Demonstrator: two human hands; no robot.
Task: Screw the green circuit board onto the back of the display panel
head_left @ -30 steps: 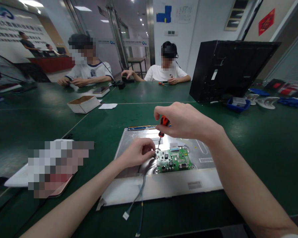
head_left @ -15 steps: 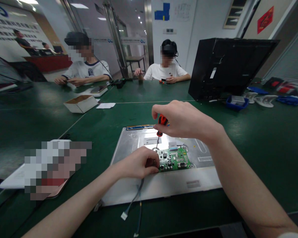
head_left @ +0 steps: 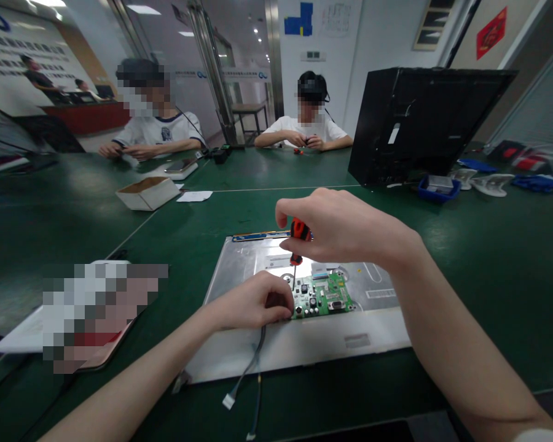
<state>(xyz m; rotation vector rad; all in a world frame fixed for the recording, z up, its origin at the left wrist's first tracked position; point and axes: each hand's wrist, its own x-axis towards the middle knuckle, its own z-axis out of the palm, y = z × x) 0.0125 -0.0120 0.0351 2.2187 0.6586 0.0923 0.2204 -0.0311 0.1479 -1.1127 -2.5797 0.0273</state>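
My right hand [head_left: 345, 224] grips the red and black handle of a screwdriver [head_left: 299, 229] between thumb and fingers. Its thin shaft points down, with the tip at the upper left of a green circuit board [head_left: 325, 293]. At that board's left edge is my left hand [head_left: 258, 299], its fingers curled in a pinch against the edge; the fingertips are partly hidden. Beneath the board lies a flat metal display panel [head_left: 239, 264] with a white lower strip. A cable [head_left: 247, 371] with a white plug runs out from under my left hand.
A large black monitor housing [head_left: 424, 123] stands at the back right, beside a blue tray [head_left: 439, 189]. An open cardboard box [head_left: 147, 195] and white paper [head_left: 194, 196] lie back left. A pink-edged phone-like object [head_left: 113, 350] lies left. Two co-workers sit across the green table [head_left: 239, 212].
My screwdriver tip has moved down, from the board's upper left corner slightly further onto it. My left hand stays at the edge. One co-worker's raised hand has come down to the other hand.
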